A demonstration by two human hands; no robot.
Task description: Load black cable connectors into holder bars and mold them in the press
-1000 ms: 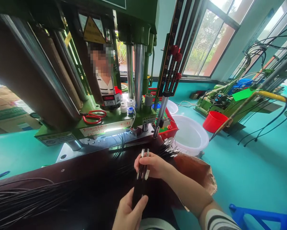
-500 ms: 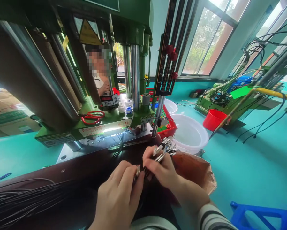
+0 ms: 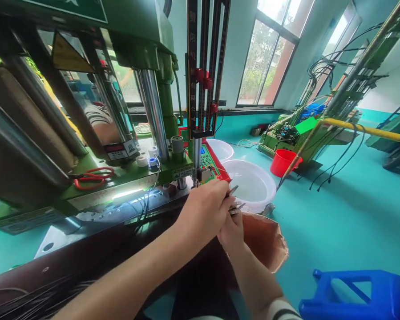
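Note:
My left hand [image 3: 204,204] reaches across to the right, its fingers closed, and a slim shiny metal piece [image 3: 233,190] sticks out past them. Just below and against it, my right hand [image 3: 232,231] is closed on several small silvery metal pieces [image 3: 237,208]. Both sets of fingertips are partly hidden behind the left hand. The hands are together above the dark bench edge, near the rim of a brown paper bag [image 3: 281,249].
A green press [image 3: 129,175] stands to the left, with red-handled scissors [image 3: 93,178] on its ledge. Black wires [image 3: 53,293] lie on the dark bench [image 3: 96,249]. Beyond the bag is a white tub [image 3: 253,186]. A blue plastic stool [image 3: 356,293] is at lower right, a red bucket [image 3: 283,162] farther back.
The view has turned right. My left hand has moved forward and right, over my right hand. The pile of metal pieces seen beyond the hands before is now covered by them.

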